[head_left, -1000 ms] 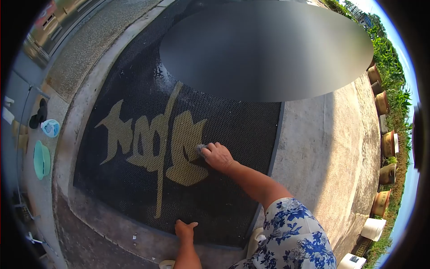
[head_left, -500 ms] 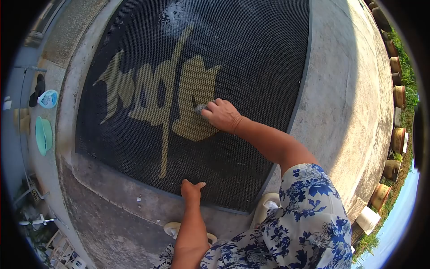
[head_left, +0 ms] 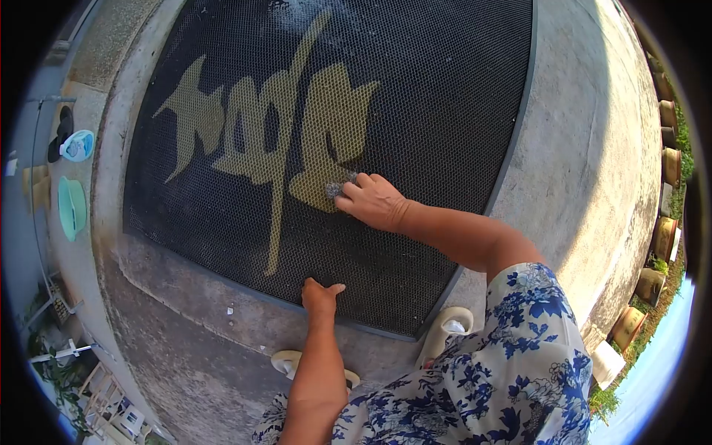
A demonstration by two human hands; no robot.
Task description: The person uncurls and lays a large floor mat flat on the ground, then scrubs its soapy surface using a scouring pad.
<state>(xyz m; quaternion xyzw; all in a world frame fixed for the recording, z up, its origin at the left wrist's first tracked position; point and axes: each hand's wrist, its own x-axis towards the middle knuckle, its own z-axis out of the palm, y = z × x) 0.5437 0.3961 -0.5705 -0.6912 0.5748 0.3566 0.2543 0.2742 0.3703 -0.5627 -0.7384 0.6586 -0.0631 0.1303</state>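
A large black honeycomb-textured mat (head_left: 415, 148) with yellow lettering (head_left: 326, 111) lies on the ground in front of me. My right hand (head_left: 374, 202) is closed round a grey, shiny scouring pad (head_left: 335, 190), probably steel wool, and presses it against the lower part of the rightmost yellow character. Close to the mat's near edge, my left hand (head_left: 320, 297) leans on the black surface, thumb apart from the fingers and nothing in it. A whitish wet or foamy patch (head_left: 297, 15) shows at the far side of the mat.
Concrete ground (head_left: 564, 126) surrounds the mat. At the left stand a green basin (head_left: 72, 209) and a blue-and-white container (head_left: 77, 146), beside dark shoes (head_left: 61, 133). Flower pots (head_left: 665, 237) line the right side. My light shoes (head_left: 449, 326) are near the mat's edge.
My right hand has moved the scouring pad down the rightmost character, towards me. The view has shifted slightly, and my left hand stays braced on the mat.
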